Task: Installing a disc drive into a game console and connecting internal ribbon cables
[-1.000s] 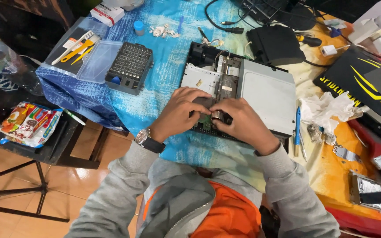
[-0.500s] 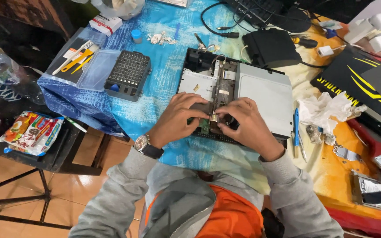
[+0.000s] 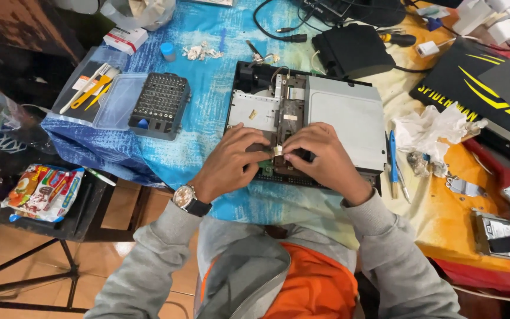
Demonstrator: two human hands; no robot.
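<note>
Tabletop [image 3: 208, 118] near edge left of the opened console [image 3: 308, 118] open; bit case [image 3: 160, 105] crowds left edge; tissue [image 3: 432, 127], pens [image 3: 394, 162] obstruct right.

Grey sweatshirt sleeves [image 3: 149, 272] cover both arms. A dark-strapped wristwatch [image 3: 188, 199] sits on the left wrist. Orange garment [image 3: 320, 283] underneath.

Opened console [image 3: 308, 118] on table, bit case [image 3: 159, 105] left, tissue [image 3: 429, 127] right

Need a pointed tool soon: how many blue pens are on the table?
1: a blue pen lies right of the opened device, past the right hand. Others may hide under the crumpled tissue.
</note>
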